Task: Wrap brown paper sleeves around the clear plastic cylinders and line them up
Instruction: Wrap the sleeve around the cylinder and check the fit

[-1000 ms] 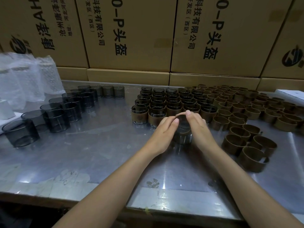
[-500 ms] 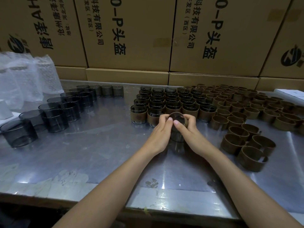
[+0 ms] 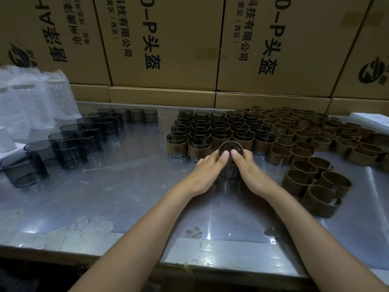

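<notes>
My left hand (image 3: 207,170) and my right hand (image 3: 248,168) both grip one clear cylinder (image 3: 230,170) with a brown paper sleeve (image 3: 230,146) around its top, standing on the metal table just in front of the sleeved rows. Both thumbs press on the sleeve's near rim. Behind it stand several rows of sleeved cylinders (image 3: 219,131). Bare dark clear cylinders (image 3: 69,142) stand in rows at the left. Loose brown sleeves (image 3: 317,144) lie in a crowd at the right.
Stacked cardboard boxes (image 3: 164,43) form a wall behind the steel table (image 3: 117,197). Bubble-wrap packets (image 3: 31,102) stand at the far left, with a white object (image 3: 5,140) beside them. A white box (image 3: 372,119) sits at the far right edge.
Both hands have moved the held cylinder away from me, closer to the front row of sleeved cylinders. The sleeve now shows as a ring at the cylinder's top.
</notes>
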The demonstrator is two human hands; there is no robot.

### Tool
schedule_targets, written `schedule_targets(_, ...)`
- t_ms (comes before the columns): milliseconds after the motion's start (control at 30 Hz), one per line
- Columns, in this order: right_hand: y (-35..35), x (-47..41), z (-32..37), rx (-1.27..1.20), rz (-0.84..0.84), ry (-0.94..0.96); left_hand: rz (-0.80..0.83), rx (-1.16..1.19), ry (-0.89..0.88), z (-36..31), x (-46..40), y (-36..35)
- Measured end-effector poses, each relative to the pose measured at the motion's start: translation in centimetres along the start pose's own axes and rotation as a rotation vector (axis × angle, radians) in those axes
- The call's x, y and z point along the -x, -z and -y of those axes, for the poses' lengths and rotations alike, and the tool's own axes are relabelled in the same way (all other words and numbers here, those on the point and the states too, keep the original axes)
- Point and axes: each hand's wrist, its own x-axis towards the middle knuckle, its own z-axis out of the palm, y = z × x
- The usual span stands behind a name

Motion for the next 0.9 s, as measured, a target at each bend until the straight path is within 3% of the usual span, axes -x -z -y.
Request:
schedule_targets(233, -0.4, 0.1, 0.4, -0.075, -0.026, -0.006, -0.008, 0.115, 0.019, -0.2, 0.4, -0.1)
schedule_targets(467, -1.2, 0.5, 1.7, -0.344, -0.129, -0.005, -0.165, 0.428, 0.004, -1.4, 0.3, -0.6)
schedule_targets(667, -1.0, 0.8, 2.5, -0.623, -0.134, -0.012, -0.188, 0.613, 0.041, -1.9, 0.2, -0.5)
schedule_targets(900, -0.8, 1.2, 3.2, -0.817, -0.18, -0.076, -0.219, 0.669, 0.124, -2.0, 0.1, -0.1)
